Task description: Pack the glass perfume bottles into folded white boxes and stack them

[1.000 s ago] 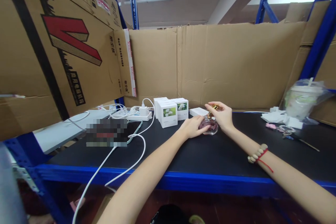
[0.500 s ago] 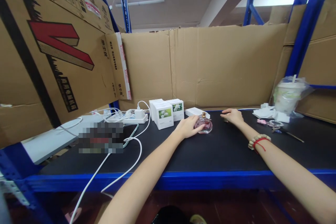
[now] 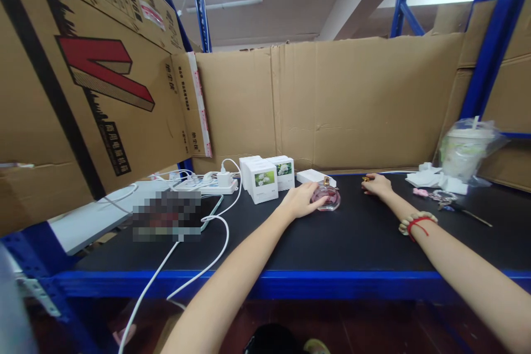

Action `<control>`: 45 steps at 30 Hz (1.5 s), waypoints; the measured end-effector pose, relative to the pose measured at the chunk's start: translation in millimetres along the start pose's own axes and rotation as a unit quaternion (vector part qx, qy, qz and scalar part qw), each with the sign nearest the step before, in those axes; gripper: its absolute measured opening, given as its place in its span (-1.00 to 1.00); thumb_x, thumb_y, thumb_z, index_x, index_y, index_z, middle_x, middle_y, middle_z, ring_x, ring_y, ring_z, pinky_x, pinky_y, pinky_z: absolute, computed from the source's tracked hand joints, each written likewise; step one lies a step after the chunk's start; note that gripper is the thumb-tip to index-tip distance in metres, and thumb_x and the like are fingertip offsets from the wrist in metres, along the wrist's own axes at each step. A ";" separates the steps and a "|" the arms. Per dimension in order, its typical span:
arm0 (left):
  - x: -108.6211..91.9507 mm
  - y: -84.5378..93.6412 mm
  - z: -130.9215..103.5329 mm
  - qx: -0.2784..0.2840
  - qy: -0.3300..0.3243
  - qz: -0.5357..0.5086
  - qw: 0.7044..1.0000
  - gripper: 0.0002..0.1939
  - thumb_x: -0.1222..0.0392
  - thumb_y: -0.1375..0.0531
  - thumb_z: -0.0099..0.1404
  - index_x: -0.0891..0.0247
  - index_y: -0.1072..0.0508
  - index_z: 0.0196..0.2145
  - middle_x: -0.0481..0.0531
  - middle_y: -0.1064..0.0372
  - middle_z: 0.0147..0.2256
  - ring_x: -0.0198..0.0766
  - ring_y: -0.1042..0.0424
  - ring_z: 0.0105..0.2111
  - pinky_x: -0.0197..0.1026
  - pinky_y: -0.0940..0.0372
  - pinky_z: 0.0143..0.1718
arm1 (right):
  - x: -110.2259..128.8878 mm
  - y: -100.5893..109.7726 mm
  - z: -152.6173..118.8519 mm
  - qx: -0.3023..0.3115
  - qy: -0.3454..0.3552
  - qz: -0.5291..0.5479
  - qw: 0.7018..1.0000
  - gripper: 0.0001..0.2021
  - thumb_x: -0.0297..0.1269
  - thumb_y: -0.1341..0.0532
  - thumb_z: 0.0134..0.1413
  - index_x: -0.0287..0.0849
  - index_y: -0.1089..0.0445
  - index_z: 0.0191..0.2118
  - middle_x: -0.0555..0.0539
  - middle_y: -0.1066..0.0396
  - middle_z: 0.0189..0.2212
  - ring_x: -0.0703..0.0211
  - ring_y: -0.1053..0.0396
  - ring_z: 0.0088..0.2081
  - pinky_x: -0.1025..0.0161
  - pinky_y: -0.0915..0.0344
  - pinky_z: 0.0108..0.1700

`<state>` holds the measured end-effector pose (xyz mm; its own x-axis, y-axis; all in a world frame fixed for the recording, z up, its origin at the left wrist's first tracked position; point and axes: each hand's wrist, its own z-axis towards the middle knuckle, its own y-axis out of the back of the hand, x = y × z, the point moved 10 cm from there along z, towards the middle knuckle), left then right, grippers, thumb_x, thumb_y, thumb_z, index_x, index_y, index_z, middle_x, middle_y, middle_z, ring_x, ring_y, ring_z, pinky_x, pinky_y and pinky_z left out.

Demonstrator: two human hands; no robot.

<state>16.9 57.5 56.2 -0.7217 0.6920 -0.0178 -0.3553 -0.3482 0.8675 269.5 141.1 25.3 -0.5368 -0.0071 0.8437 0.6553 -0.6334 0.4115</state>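
A round pink glass perfume bottle (image 3: pixel 331 199) with a gold spray neck stands upright on the black tabletop. My left hand (image 3: pixel 299 199) is closed around its left side, the thumb across the front. To the right of the bottle, my right hand (image 3: pixel 378 185) pinches a small gold perfume cap (image 3: pixel 365 180) between its fingertips, apart from the bottle. A flat white box (image 3: pixel 312 176) lies just behind the bottle. White cartons with flower pictures (image 3: pixel 264 191) stand grouped to the left of my left hand.
A power strip (image 3: pixel 207 183) with white cables (image 3: pixel 226 232) lies at left, near a blurred-out device. On the right are crumpled white tissues (image 3: pixel 454 183), keys (image 3: pixel 443 196) and a bagged drink cup (image 3: pixel 467 152). Cardboard (image 3: pixel 373 105) walls the back; a blue beam (image 3: pixel 315 284) edges the front.
My right hand has turned and its fingers have closed on the gold cap, which now shows at the fingertips. My left hand stays on the bottle. The whole view has shifted slightly.
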 end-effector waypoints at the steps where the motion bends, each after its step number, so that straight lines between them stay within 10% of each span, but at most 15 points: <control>1: 0.1 0.2 -0.2 -0.002 0.001 -0.001 1.000 -0.70 -0.06 0.05 0.26 0.24 -0.25 -0.31 0.00 -0.38 -0.34 -0.25 -0.38 -0.29 -0.28 -0.24 -0.37 | 0.1 -0.1 0.1 -0.003 0.002 0.007 1.000 -0.77 -0.51 -0.22 -0.49 -0.15 -0.44 -0.51 0.06 -0.28 -0.76 0.19 -0.26 -0.76 0.18 -0.30 -0.68; 12: 1.6 -2.4 0.6 0.001 0.000 -0.002 1.000 -0.70 -0.05 0.05 0.26 0.24 -0.25 -0.30 0.01 -0.36 -0.33 -0.25 -0.37 -0.27 -0.28 -0.24 -0.34 | 38.0 21.8 -15.3 -0.089 0.074 0.057 0.992 -0.79 -0.22 -0.32 -0.46 -0.09 -0.44 -0.50 -0.08 -0.40 -0.48 0.21 -0.32 -0.53 0.25 -0.25 -0.51; 19: 2.2 -0.1 0.6 -0.001 0.008 -0.005 1.000 -0.69 -0.07 0.03 0.25 0.23 -0.27 -0.29 0.01 -0.36 -0.32 -0.24 -0.37 -0.27 -0.27 -0.25 -0.34 | 119.4 -49.5 -83.8 0.336 0.140 0.168 0.916 -0.58 0.05 -0.26 -0.37 -0.20 -0.47 -0.39 -0.05 -0.40 -0.53 0.45 0.00 -0.66 0.42 0.12 -0.67; 24: 1.7 -1.0 0.9 0.000 0.007 -0.009 1.000 -0.68 -0.06 0.03 0.25 0.24 -0.27 -0.23 0.05 -0.37 -0.25 -0.22 -0.36 -0.21 -0.25 -0.26 -0.29 | 126.8 -63.2 -111.8 0.420 0.139 0.140 0.886 -0.59 -0.10 -0.36 -0.54 -0.13 -0.50 -0.38 -0.04 -0.44 -0.48 0.40 -0.14 -0.58 0.44 0.06 -0.64; 35: 0.0 -0.8 1.7 -0.002 0.001 -0.017 1.000 -0.71 -0.03 0.03 0.25 0.25 -0.26 -0.27 0.02 -0.37 -0.34 -0.23 -0.38 -0.29 -0.26 -0.25 -0.30 | 106.5 -38.7 -66.3 0.237 0.115 0.172 0.949 -0.72 -0.16 -0.31 -0.38 -0.07 -0.50 -0.38 -0.05 -0.48 -0.37 0.32 -0.27 -0.50 0.40 -0.09 -0.57; 45: 0.3 -2.4 1.8 0.006 0.003 -0.014 1.000 -0.77 0.06 0.04 0.25 0.24 -0.26 -0.26 0.02 -0.37 -0.33 -0.23 -0.37 -0.27 -0.26 -0.24 -0.27 | 52.1 -9.4 -26.9 0.084 0.123 -0.128 0.981 -0.90 -0.36 -0.33 -0.47 -0.03 -0.42 -0.74 0.05 -0.39 -0.73 0.20 -0.31 -0.60 0.30 -0.14 -0.57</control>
<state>18.6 59.7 55.1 -0.7149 0.6978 -0.0446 -0.3676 -0.3207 0.8730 221.1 125.8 56.1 -0.7934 -0.0645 0.6053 0.5500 -0.5021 0.6674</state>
